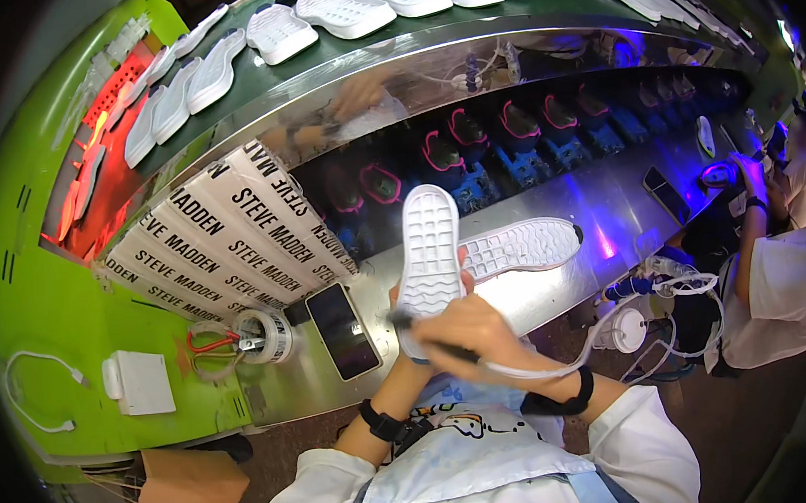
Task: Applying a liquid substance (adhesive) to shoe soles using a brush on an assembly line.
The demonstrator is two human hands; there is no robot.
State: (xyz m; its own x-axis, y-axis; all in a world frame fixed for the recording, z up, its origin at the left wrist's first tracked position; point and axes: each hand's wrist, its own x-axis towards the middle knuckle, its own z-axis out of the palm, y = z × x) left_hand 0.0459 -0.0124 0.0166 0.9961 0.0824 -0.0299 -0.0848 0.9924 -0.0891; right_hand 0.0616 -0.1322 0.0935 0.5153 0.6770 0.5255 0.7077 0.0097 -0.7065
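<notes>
My left hand (466, 268) is wrapped round a white shoe sole (430, 240), holding it upright with its grid-patterned side facing me. Most of that hand is hidden behind the sole. In my right hand (472, 333) is a dark-handled brush (451, 350); its blurred dark tip is at the sole's lower end, and I cannot tell whether it touches. A white tube (533, 370) runs from the handle's back end toward a round white container (625, 329) at the right. A second white sole (524, 246) lies on the metal bench (556, 297), just right of the held one.
White soles (349, 10) line a green conveyor at the back. Dark shoe uppers (443, 151) with pink edges stand below it. To the left are a printed wrapped block (234, 235), phone (343, 330), tape roll (273, 335) and red-handled scissors (213, 339). A co-worker (777, 253) works at right.
</notes>
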